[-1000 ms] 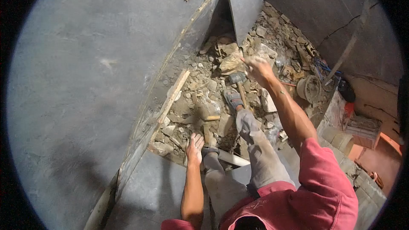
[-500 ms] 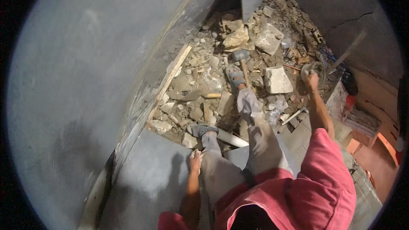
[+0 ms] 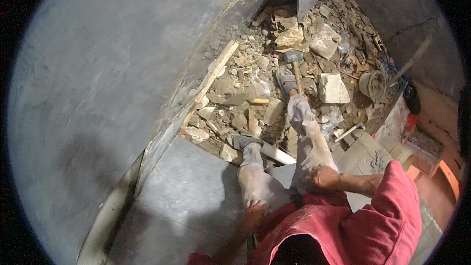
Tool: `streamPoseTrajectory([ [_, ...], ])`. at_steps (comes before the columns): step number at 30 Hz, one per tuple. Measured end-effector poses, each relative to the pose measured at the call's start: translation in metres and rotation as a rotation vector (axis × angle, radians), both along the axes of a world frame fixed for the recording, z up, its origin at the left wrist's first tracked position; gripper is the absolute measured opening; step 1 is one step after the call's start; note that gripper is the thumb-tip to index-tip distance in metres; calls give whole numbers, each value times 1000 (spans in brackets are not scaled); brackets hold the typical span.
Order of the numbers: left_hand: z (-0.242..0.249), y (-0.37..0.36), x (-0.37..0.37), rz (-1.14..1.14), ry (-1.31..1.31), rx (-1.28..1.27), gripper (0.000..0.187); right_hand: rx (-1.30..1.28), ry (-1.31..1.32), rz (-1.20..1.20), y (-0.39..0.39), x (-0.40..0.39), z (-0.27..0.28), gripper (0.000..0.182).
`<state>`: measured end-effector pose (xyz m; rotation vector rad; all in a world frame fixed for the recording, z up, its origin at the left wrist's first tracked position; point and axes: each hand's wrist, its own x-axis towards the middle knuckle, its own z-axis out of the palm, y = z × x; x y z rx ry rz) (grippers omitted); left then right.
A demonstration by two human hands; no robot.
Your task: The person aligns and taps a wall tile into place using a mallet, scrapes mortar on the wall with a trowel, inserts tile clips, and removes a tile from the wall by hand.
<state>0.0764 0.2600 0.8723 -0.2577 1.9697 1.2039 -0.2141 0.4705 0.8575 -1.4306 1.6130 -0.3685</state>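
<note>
My left hand (image 3: 256, 206) lies on my left trouser leg near the knee, in shadow, its fingertips laid over the cloth. Curled against my right thigh is my right hand (image 3: 326, 177); its fingers are bent and what they hold, if anything, is hidden. Both hands are close to the dusty trousers (image 3: 314, 149). Past my feet, a mallet with a dark head (image 3: 293, 56) and wooden handle stands by my right sandal (image 3: 286, 82). A dusty bucket (image 3: 373, 86) sits tilted on the rubble at the right.
Broken stone and rubble cover the floor ahead, with a pale block (image 3: 333, 88) and larger rocks (image 3: 325, 41). A trowel-like tool (image 3: 245, 99) lies at left, a hammer (image 3: 349, 131) at right. A wood strip (image 3: 216, 71) runs along the grey wall (image 3: 108, 68). A white pipe (image 3: 277, 154) crosses near my feet.
My right hand has left the bucket and come back to my right thigh. My left hand has moved from beside my left leg onto it. The view has shifted slightly.
</note>
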Motion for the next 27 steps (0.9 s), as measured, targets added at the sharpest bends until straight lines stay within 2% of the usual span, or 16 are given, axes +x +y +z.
streamPoseTrajectory([
  [3,3,-7,-11,-123,-26,-24,34,328,-109,311,-6,10,7,16],
  [4,1,-7,-10,-175,-30,-48,35,397,-149,266,-2,19,0,17],
  [5,-14,-5,3,-230,-89,55,37,461,-159,179,5,30,-7,18],
  [7,-6,-10,5,-225,-87,70,37,591,-182,-2,0,40,-1,21],
  [9,3,-14,4,-185,-76,40,36,449,-451,-68,-10,24,45,27],
  [10,8,-17,2,-152,-78,18,36,375,-567,-187,-9,33,65,26],
  [11,12,-18,-2,-116,-81,-12,36,475,-483,-81,-14,30,79,22],
  [13,14,-17,-16,-32,-94,-86,35,562,-397,109,-2,27,64,21],
  [17,-10,-11,-70,133,-144,-197,35,448,-397,331,-30,-33,15,23],
  [20,-27,-10,-113,252,-164,-178,35,240,-447,529,-83,-114,-20,23],
  [23,-34,-32,-167,438,-218,-66,36,335,-282,353,-147,-197,-24,29],
  [25,-61,-58,-186,718,-194,-14,36,51,-83,216,-189,-229,-34,33],
  [27,-127,-93,-180,1142,30,-7,31,-311,17,123,-208,-243,-87,32],
])
